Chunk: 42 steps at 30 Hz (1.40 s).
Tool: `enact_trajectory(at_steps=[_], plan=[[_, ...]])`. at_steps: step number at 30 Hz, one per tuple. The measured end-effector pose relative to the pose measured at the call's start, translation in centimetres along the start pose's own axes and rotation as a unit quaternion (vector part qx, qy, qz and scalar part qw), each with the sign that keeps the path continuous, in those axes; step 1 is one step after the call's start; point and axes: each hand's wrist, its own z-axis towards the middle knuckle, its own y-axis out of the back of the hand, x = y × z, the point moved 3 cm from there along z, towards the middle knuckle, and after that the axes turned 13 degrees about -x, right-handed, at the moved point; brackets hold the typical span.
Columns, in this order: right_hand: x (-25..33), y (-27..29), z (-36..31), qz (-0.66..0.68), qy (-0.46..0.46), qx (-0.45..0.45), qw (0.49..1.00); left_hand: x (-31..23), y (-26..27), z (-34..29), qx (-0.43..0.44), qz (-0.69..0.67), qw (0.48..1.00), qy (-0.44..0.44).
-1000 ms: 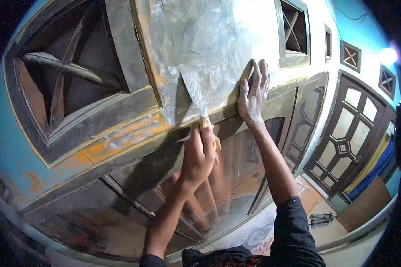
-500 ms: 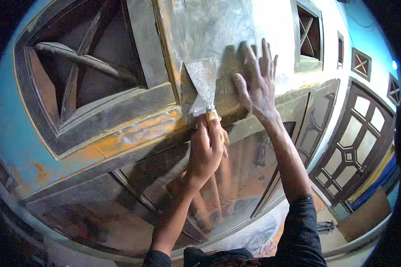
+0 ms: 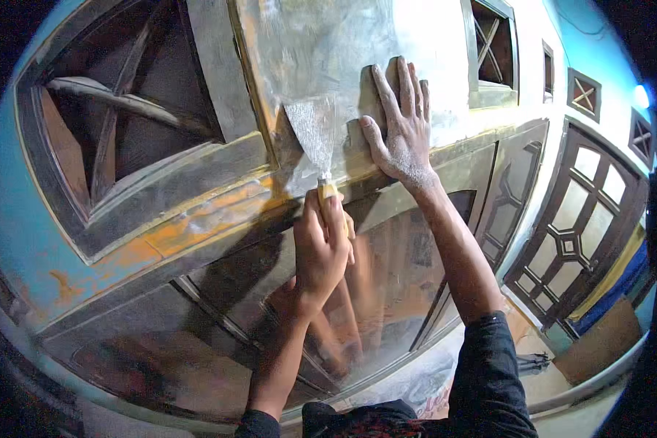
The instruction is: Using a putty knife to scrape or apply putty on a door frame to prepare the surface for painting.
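Observation:
My left hand [image 3: 320, 237] is wrapped around the yellowish handle of a putty knife [image 3: 312, 135]. Its broad metal blade points up, close to the wall above a wooden ledge; whether the edge touches the wall I cannot tell. To the right, my right hand [image 3: 404, 142] holds nothing and lies with fingers spread on the patchy grey-white wall [image 3: 328, 51]. Pale dust covers its back and wrist. Between the wall and the framed opening on the left runs a worn wooden upright [image 3: 252, 80] with yellow and orange patches.
At upper left is a dark framed opening [image 3: 135, 102] with crossed bars. Glossy wooden panels [image 3: 394, 292] stand below the ledge. Farther right are a paned door [image 3: 577, 226], a brown board [image 3: 602, 343] and a small crossed vent frame [image 3: 493, 47].
My right hand has come down against the wall, its shadow now close beside the fingers. The left hand keeps its grip on the putty knife. The whole view has shifted slightly.

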Motion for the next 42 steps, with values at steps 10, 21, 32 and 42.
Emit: enact_trajectory(at_steps=[10, 21, 32, 42], plan=[[0.3, 0.4, -0.1, 0.003, -0.014, 0.005, 1.0, -0.7, -0.2, 1.1, -0.016, 0.004, 1.0, 0.018], [0.0, 0.1, -0.2, -0.002, 0.003, -0.013, 1.0, -2.7, -0.3, 1.8, -0.006, 0.001, 1.0, 0.029], [0.1, -0.1, 0.1, 0.012, 0.013, -0.024, 1.0, -2.3, -1.3, 1.8, -0.001, -0.084, 0.994, 0.076], [-0.1, -0.1, 0.0, 0.018, 0.019, -0.033, 0.999, 2.7, -0.2, -1.1, 0.004, -0.116, 0.992, 0.058]])
